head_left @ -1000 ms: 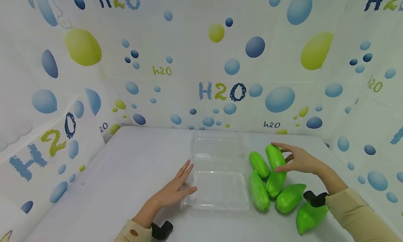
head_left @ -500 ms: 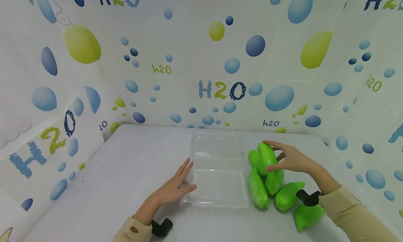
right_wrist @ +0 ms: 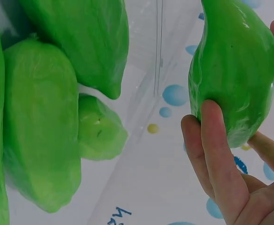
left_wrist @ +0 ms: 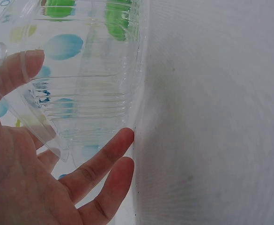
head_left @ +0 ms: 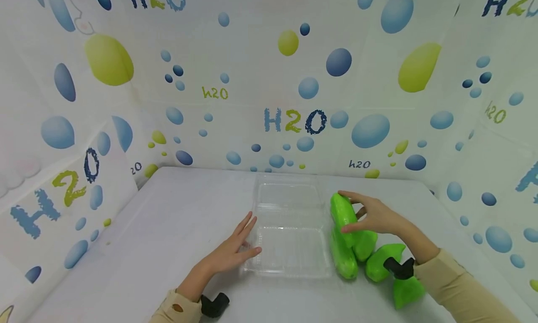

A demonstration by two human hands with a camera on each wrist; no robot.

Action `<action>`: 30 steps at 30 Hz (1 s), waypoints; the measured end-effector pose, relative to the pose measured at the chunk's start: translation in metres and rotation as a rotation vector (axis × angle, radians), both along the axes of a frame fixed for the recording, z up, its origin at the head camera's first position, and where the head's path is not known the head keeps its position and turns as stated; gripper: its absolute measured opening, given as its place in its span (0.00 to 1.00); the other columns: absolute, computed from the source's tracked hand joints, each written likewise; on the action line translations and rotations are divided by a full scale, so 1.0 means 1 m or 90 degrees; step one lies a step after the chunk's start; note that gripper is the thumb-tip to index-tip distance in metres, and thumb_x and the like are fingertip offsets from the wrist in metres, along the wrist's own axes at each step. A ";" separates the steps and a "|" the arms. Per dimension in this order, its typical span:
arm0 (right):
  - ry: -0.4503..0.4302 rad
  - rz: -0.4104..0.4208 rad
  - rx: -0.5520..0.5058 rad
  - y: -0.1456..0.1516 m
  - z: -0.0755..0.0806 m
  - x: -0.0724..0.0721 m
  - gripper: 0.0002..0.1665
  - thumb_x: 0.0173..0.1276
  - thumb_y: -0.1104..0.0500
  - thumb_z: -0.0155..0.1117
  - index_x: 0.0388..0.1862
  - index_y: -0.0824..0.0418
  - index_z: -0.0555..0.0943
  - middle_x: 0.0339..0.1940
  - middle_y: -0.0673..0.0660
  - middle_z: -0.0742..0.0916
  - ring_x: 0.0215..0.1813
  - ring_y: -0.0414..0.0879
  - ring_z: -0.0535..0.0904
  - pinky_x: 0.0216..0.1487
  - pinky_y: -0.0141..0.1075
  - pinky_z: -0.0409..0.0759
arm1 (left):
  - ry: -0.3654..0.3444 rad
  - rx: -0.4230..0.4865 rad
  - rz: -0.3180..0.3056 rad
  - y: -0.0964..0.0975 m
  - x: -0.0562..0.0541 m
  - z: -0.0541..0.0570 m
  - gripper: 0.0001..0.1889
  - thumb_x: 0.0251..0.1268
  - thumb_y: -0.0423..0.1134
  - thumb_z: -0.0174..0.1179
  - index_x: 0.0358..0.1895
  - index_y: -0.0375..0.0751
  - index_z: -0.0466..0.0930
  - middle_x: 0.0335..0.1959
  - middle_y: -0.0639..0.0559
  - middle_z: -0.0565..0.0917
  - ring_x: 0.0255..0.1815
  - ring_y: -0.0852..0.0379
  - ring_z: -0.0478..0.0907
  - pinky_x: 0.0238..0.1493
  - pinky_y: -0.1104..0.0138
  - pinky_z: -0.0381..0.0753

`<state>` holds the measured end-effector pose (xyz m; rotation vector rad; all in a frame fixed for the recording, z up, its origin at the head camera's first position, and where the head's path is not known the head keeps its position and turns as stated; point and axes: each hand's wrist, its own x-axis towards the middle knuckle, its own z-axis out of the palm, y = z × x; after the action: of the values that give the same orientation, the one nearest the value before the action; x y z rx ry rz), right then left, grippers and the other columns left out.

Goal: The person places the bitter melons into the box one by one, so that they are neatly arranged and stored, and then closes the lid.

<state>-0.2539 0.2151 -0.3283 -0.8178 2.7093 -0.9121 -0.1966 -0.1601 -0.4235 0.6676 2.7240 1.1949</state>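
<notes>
My right hand [head_left: 378, 213] grips a shiny green gourd-like fruit [right_wrist: 237, 70], raised above the others, with thumb and fingers around its sides. In the head view, this held fruit overlaps the left end of the group. Several similar green fruits [right_wrist: 43, 126] lie below it on the table. A clear plastic clamshell container [head_left: 292, 228] stands open left of the fruits, its two halves laid out front to back. At the container's left side is my left hand [head_left: 229, 255], fingers extended; the left wrist view shows the thumb [left_wrist: 33, 63] at the rim and two fingertips near the table.
A white cloth-covered table [head_left: 180, 211] spans the front. Behind and beside it hangs a white curtain [head_left: 252, 57] with blue and green dots and H2O lettering. One fruit [head_left: 407, 292] lies by the right sleeve [head_left: 454, 281], nearest the front.
My right hand has carried the gripped fruit leftward, from over the right of the group toward the container's right edge. The left hand and container have stayed put.
</notes>
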 end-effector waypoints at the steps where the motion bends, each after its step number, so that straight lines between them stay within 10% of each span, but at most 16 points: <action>1: -0.001 0.002 0.000 -0.002 0.000 0.001 0.54 0.48 0.45 0.73 0.71 0.57 0.57 0.59 0.68 0.72 0.41 0.48 0.80 0.38 0.38 0.78 | -0.002 0.001 0.000 0.000 0.000 0.000 0.41 0.64 0.53 0.53 0.73 0.46 0.40 0.74 0.49 0.36 0.47 0.52 0.73 0.50 0.50 0.70; 30: -0.005 0.022 -0.038 -0.044 0.003 0.014 0.54 0.47 0.44 0.74 0.71 0.54 0.58 0.60 0.63 0.72 0.43 0.49 0.79 0.34 0.35 0.78 | 0.009 0.004 -0.005 -0.001 0.001 0.000 0.41 0.64 0.53 0.53 0.73 0.43 0.40 0.74 0.47 0.37 0.47 0.50 0.74 0.49 0.50 0.71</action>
<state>-0.2400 0.1714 -0.3250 -0.8670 2.6652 -0.9901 -0.1955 -0.1611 -0.4235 0.6901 2.7271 1.2013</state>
